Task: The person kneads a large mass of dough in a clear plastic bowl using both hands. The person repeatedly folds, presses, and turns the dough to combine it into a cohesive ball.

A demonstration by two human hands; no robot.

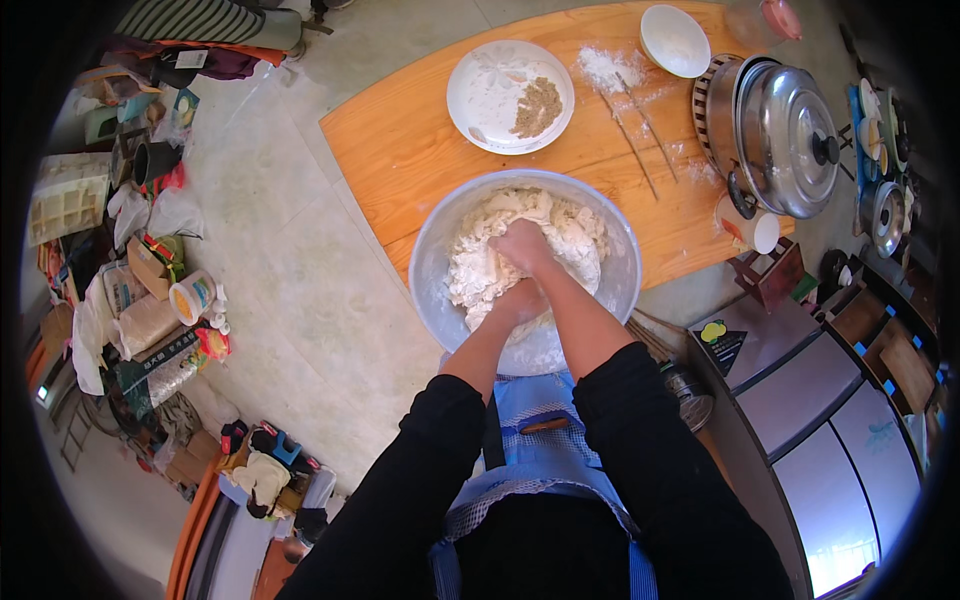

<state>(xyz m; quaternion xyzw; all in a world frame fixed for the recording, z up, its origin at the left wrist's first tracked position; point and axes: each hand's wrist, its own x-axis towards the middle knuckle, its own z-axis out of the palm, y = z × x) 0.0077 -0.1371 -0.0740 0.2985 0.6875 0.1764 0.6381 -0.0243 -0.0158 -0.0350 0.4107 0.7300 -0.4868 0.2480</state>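
Observation:
A large, flour-dusted metal basin point(433, 225) stands at the near edge of the wooden table, close against my apron. Shaggy, floury dough point(480, 274) fills much of its bottom, with loose dry flour on top. My right hand point(525, 244) is sunk into the middle of this dough, its fingers curled in and partly covered. Nearer to me, my left hand point(523, 301) reaches into the near side of the dough, below the right wrist. Its fingers are hidden, so their grip does not show.
On the wooden table point(390, 172) are a white plate point(480, 97) with brown powder, two chopsticks point(630, 142), spilled flour point(604, 69), a white bowl point(675, 41) and a lidded steel pot point(787, 142). A paper cup point(761, 229) lies near the right edge. A cabinet point(795, 375) flanks me at right.

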